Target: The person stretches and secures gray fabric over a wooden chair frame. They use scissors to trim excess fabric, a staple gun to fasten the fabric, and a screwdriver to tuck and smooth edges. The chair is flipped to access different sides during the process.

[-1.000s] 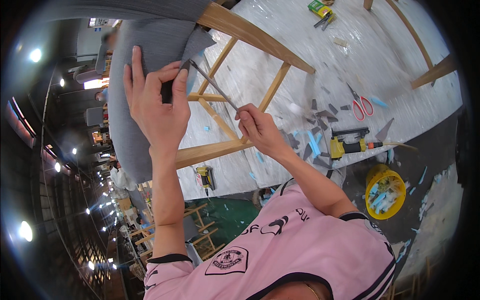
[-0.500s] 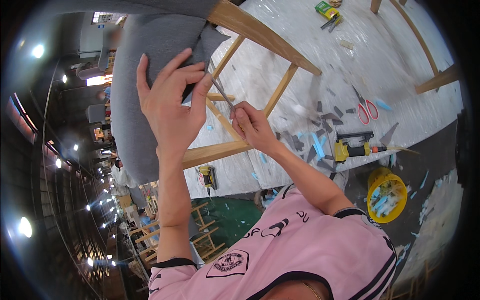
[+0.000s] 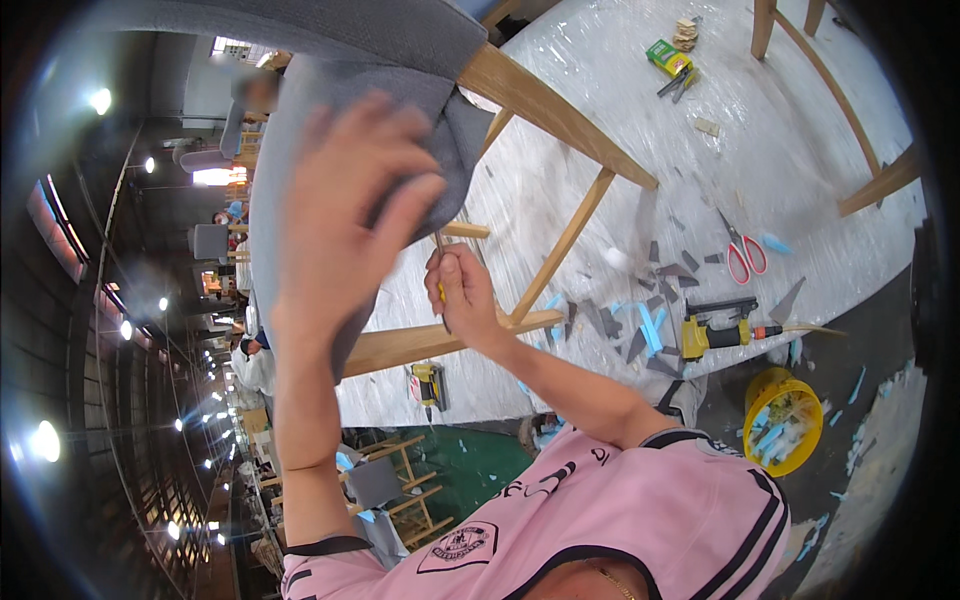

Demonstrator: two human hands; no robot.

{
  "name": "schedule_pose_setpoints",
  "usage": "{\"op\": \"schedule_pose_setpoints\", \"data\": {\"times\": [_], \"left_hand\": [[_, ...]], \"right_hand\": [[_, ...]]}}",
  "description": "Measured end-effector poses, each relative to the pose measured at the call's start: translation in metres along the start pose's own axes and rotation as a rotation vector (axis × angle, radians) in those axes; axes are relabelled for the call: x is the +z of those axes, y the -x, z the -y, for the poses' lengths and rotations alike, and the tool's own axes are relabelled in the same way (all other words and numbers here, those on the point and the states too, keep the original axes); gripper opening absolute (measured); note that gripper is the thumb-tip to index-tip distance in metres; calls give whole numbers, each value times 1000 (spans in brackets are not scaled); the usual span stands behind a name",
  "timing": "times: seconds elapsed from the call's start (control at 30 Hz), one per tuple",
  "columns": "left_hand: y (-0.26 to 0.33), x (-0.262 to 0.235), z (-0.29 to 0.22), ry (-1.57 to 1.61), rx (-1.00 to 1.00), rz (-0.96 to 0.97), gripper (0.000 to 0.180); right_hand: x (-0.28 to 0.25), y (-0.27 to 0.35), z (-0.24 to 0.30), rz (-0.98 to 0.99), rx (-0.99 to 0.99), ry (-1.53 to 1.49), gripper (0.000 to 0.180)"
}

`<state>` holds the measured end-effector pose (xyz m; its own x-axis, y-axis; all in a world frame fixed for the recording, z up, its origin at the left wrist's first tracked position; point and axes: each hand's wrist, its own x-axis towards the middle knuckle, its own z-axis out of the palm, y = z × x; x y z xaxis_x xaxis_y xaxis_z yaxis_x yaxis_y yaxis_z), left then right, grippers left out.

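A grey upholstered chair lies tipped over on the table, its wooden leg slanting toward the right. My left hand, blurred by motion, is over the grey upholstery with its thumb and fingers apart and nothing visible in them. Beside that hand a loose fabric flap hangs near the wooden frame. My right hand is closed around what looks like a screwdriver. Its thin metal shaft points up toward the fabric; the fist hides most of the handle. The lower wooden rail runs just below this hand.
Plastic film covers the table. To the right lie red-handled scissors, a staple gun with a hose, and grey and blue scraps. Another staple gun sits near the front edge. A yellow bucket stands below.
My left hand has lifted off the fabric edge and the tool tip. My right hand has drawn down and slightly left with the screwdriver. The flap hangs lower, and the whole view has shifted.
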<state>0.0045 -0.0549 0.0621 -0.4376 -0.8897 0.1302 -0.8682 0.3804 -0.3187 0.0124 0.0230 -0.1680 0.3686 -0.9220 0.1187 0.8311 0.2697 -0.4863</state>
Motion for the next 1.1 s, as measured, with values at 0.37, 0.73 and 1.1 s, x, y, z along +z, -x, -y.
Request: {"op": "schedule_pose_setpoints", "data": {"times": [0.37, 0.73, 1.1], "left_hand": [[14, -1, 36, 8, -331, 44, 125], [7, 6, 38, 37, -365, -39, 118], [6, 3, 35, -36, -327, -30, 117]], "right_hand": [[2, -16, 69, -12, 28, 235, 38], [-29, -11, 59, 62, 45, 284, 32], [-22, -31, 79, 74, 81, 222, 31]]}}
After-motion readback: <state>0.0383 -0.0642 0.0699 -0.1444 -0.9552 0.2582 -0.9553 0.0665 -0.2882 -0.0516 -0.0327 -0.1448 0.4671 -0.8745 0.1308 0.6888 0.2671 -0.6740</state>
